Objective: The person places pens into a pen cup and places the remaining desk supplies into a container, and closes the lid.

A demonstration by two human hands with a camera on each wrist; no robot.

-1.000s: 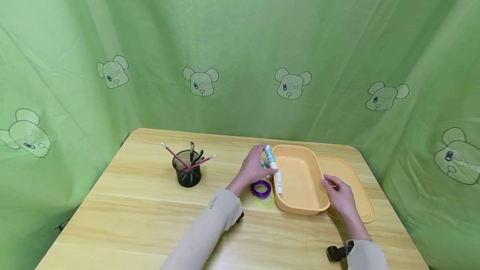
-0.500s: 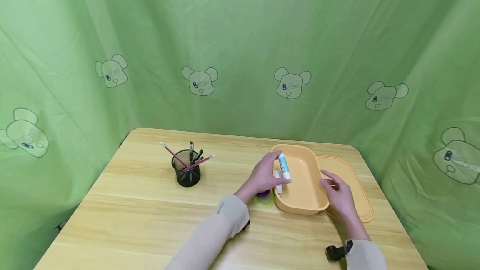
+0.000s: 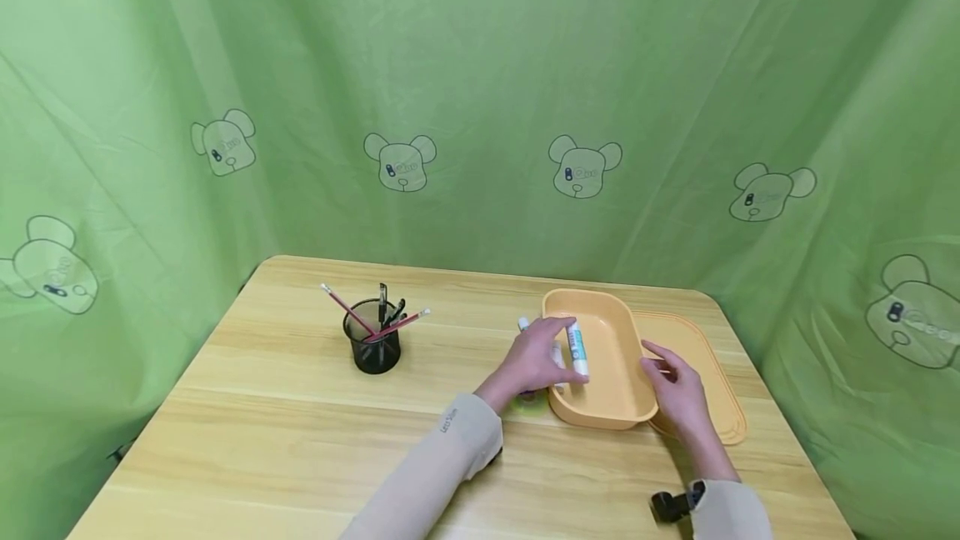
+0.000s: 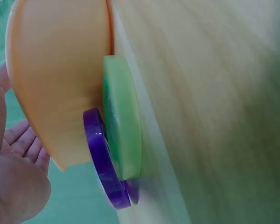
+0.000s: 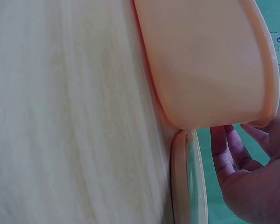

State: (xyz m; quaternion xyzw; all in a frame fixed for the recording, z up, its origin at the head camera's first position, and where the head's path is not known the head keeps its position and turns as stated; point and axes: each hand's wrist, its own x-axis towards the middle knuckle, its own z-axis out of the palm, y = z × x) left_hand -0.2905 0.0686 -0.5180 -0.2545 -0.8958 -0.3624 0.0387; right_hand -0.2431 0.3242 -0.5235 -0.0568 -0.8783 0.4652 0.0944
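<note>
My left hand [image 3: 531, 359] pinches a white glue stick with a teal label [image 3: 577, 348] between thumb and fingers, low inside the light orange box [image 3: 613, 361]. Left of it in the box lies another white stick [image 3: 558, 355], partly covered by the hand. The white end of one more stick [image 3: 522, 323] shows outside, behind my fingers. At the box's right side, my right hand [image 3: 682, 390] grips the rim. In the right wrist view, its fingers [image 5: 219, 144] lie against the box's outer wall.
A purple tape roll [image 4: 100, 156] leans on a pale green tape roll [image 4: 130, 121] beside the box's left wall. The orange lid [image 3: 701, 357] lies flat at the right, partly under my right hand. A black mesh pen cup [image 3: 377, 354] with pencils and pens stands at the left.
My left hand has carried the teal-labelled glue stick from above the box's left rim rightward and down into the box. My right hand has stayed at the rim.
</note>
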